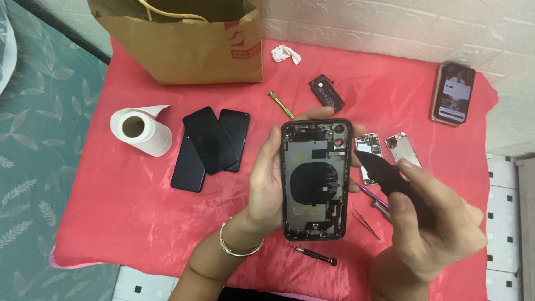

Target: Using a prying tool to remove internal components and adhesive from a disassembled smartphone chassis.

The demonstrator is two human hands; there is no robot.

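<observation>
— Starting over on the left: what lies beyond the left hand?

— Well off to its left, a roll of white tissue on the red cloth that covers the desk. Nearer, three dark phone panels stacked overlapping, lifted off and laid aside. Behind them, a brown paper bag.

— And the left grip itself?

— Wrapped around the opened phone housing, held upright over the desk, its inside facing up. The screen is off; I see a round dark coil in the middle and small parts around it. So the opening looks done, and the inner work seems to be what remains.

— The right hand?

— Its grip pinches a thin black pointed pick, tip just beside the housing's right edge, not clearly touching.

— Around it?

— Just behind that grip, two smaller stripped phone frames. Below the tip, tweezers and a purple-handled tool. Under the housing, a black screwdriver. Farther back: a green screwdriver, a black battery part, a crumpled white wad. Far right, a lit phone.
</observation>
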